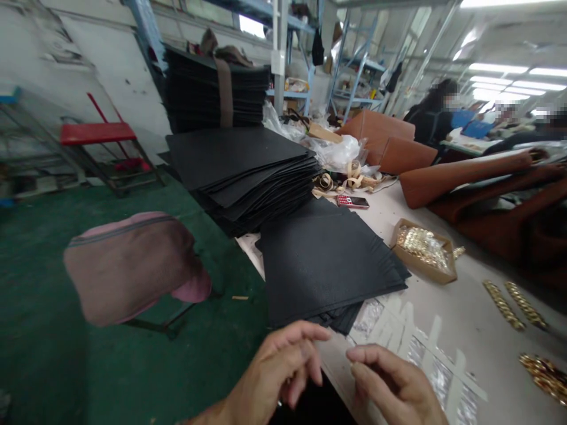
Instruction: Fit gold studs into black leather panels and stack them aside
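My left hand [279, 372] and my right hand [390, 383] hover at the bottom of the view, fingers curled and apart, with nothing visible in either. Beneath and between them lies a black sheet [314, 404]. Just ahead of my fingertips is a loose stack of black textured leather sheets [328, 265]. Silvery foil-backed strips [438, 369] lie on the white table [482, 330] beside my right hand. Farther right are gold stud chains [502, 304] and a cardboard tray of gold pieces [423, 251].
Taller black stacks [239, 171] stand behind, beside a red phone [352, 202], tan strips and plastic bags. Brown leather panels [465, 177] fill the right side. A padded stool [133, 265] stands on the green floor at left. Co-workers [432, 112] sit at the back right.
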`<control>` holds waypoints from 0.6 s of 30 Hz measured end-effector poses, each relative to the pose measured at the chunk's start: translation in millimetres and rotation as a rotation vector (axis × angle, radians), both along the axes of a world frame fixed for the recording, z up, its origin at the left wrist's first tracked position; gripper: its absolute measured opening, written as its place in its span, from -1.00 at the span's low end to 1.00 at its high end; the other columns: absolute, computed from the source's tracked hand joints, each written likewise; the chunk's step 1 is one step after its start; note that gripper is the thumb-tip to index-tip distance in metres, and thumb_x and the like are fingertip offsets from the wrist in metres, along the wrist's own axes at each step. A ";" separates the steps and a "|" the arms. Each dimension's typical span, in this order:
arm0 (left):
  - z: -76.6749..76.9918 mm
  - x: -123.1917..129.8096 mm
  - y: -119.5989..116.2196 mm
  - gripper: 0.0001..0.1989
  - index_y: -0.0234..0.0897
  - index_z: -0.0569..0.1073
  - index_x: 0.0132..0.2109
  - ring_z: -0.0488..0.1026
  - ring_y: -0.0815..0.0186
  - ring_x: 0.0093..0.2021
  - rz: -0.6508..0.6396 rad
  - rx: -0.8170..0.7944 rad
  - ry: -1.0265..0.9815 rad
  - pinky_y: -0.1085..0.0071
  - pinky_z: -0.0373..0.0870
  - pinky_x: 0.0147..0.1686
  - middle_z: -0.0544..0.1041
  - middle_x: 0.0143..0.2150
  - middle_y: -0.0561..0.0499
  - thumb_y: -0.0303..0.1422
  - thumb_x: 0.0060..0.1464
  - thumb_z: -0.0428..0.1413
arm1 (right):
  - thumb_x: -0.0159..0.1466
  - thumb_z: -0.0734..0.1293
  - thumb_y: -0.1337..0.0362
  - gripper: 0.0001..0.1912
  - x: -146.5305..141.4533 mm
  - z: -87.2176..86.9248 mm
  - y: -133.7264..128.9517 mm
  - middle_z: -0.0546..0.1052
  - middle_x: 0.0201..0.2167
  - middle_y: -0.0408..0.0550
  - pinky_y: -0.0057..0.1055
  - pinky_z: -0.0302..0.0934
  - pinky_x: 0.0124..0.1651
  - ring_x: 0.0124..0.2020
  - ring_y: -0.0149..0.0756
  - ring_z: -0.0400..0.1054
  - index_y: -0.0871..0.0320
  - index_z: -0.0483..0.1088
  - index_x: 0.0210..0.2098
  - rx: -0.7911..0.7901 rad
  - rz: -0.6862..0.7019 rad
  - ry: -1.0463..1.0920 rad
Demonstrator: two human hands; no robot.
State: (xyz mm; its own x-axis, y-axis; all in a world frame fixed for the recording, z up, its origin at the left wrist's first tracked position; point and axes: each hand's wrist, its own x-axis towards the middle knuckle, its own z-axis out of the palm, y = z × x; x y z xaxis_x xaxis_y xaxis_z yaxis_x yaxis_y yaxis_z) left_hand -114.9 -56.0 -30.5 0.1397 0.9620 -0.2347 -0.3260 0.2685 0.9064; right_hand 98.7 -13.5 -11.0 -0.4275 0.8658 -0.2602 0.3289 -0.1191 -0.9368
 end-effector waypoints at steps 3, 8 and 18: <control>6.0 -40.0 16.6 -0.56 -0.28 0.46 -0.11 0.21 0.43 -0.55 0.429 -0.019 0.445 0.49 0.11 -0.55 0.41 -0.40 0.08 0.03 0.12 0.10 | 0.18 0.40 -0.07 -0.59 -7.5 -6.2 21.9 0.50 -0.60 -0.05 -0.41 0.33 -0.39 -0.50 -0.23 0.41 0.16 0.58 -0.25 -0.021 -0.105 0.052; -1.3 -74.4 42.7 -0.50 -0.28 0.42 -0.13 0.37 0.28 -0.31 0.572 -0.062 0.572 0.40 0.26 -0.31 0.45 -0.29 0.04 -0.02 -0.07 0.30 | 0.17 0.45 -0.01 -0.63 -20.7 -19.4 40.1 0.42 -0.59 -0.12 -0.45 0.27 -0.42 -0.53 -0.35 0.32 0.20 0.56 -0.30 -0.093 -0.217 0.307; 0.4 -52.5 37.7 -0.77 -0.24 0.45 -0.22 0.42 0.34 -0.38 0.295 -0.019 0.295 0.38 0.40 -0.24 0.50 -0.37 0.09 -0.24 0.01 0.24 | -0.07 0.61 0.08 -0.60 9.6 -19.5 28.1 0.53 -0.51 -0.07 -0.37 0.35 -0.38 -0.54 -0.29 0.43 0.21 0.57 -0.35 -0.242 -0.439 0.318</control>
State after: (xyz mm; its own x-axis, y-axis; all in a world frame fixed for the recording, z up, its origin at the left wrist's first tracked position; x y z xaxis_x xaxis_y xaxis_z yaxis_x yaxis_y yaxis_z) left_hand -167.5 -18.3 -30.2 -0.2171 0.9458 -0.2416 -0.1181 0.2202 0.9683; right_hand 108.3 14.6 -30.5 -0.1320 0.9112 -0.3903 -0.0918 -0.4033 -0.9105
